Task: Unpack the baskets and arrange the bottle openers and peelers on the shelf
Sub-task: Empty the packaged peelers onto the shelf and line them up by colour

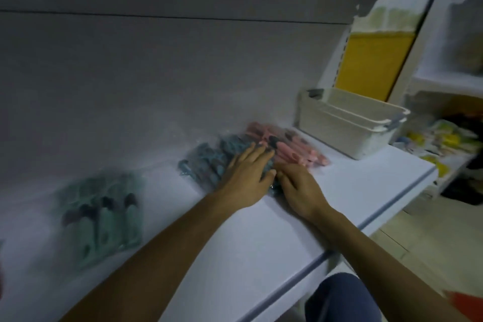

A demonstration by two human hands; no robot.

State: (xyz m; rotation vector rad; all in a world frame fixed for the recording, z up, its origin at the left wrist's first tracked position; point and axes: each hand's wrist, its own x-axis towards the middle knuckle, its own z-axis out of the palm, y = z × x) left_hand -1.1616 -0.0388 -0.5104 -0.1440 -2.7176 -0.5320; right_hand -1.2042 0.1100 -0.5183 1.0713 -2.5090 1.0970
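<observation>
Three piles of bagged utensils lie along the back of the white shelf: a green pile at the left, a blue pile in the middle and a pink pile to its right. My left hand lies flat on the right end of the blue pile, fingers straight and reaching the pink one. My right hand rests beside it at the near edge of the blue and pink piles, its fingers bent down onto the packets. The picture is blurred.
Stacked white baskets stand on the shelf right of the pink pile. Behind them leans a yellow panel. A neighbouring shelf unit at the right holds mixed goods. The shelf's front edge runs diagonally past my knee.
</observation>
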